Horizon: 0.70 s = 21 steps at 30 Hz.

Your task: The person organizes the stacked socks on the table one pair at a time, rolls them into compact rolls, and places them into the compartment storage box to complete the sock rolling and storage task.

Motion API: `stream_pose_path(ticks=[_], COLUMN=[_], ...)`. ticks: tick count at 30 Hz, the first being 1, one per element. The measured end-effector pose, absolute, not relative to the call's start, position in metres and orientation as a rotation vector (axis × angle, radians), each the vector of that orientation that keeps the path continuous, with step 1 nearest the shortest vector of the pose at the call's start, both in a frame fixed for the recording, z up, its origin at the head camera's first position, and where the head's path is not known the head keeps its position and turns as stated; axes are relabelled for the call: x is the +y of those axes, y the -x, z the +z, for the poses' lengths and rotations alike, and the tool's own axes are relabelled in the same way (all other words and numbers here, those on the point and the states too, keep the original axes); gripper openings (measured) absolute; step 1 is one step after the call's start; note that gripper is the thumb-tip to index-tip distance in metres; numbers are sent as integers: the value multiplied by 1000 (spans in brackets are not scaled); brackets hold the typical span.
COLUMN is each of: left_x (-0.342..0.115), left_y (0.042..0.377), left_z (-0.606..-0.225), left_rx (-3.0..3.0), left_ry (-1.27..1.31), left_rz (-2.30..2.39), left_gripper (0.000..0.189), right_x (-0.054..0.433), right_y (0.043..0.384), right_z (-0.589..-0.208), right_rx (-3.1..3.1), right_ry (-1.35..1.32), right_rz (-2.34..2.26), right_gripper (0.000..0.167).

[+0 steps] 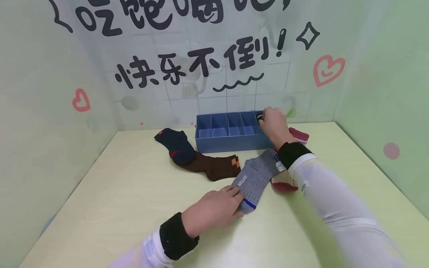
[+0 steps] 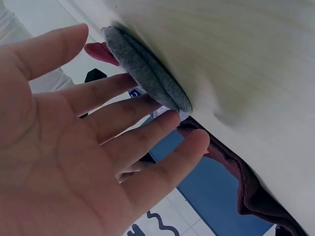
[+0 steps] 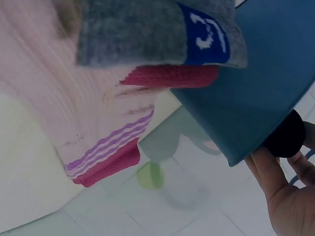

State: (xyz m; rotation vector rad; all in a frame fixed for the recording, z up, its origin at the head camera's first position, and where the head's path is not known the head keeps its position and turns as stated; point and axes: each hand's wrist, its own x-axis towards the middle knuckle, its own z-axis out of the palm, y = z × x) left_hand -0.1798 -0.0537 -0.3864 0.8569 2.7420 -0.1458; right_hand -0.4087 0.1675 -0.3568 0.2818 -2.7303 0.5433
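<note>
My right hand [image 1: 275, 124] reaches over the rightmost compartment of a blue divided box [image 1: 231, 144]. It pinches a black sock [image 3: 286, 135] with white lettering, bunched at the box's rim. My left hand [image 1: 214, 208] is palm toward its wrist camera, fingers extended, with fingertips at the toe of a grey ribbed sock [image 1: 259, 178]. That sock has a blue toe stripe and a blue label at its cuff. Under it lies a pale pink sock [image 3: 108, 118] with dark red ends and purple stripes, partly hidden by the grey one and my right arm.
Left of the grey sock lies a brown sock [image 1: 214, 166] with orange labels. A navy sock [image 1: 175, 144] with a red line overlaps its left end. The pale wooden table [image 1: 110, 193] meets a printed curtain [image 1: 151, 108] behind the box, with walls at both sides.
</note>
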Motion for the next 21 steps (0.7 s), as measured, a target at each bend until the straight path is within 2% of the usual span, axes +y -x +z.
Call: stream_pose_path(ticks=[4,7,10,16,21], left_x=[-55,-56,-56,-56,-57], left_y=[179,179,180,180,180], left_z=[-384,-384,-383,-384,-383], left_rx=[2719,2705,2695,2674,2676], left_ry=[-850,-848,-845,-825,-825], left_rz=[-129,-120,-124,-121,-112], left_gripper=[66,67,69,70,70], right_x=[167,169,171,168,168], right_y=[414,416,418,421,420], right_z=[-362,-362,-364,-370,-368], right_rx=[-2811,-2890,-2987,-3176,-3211], right_ry=[-314,-341,-387,-431,-414], right_rz=[487,475,402,232,203], right_gripper=[20,26,36,73,74])
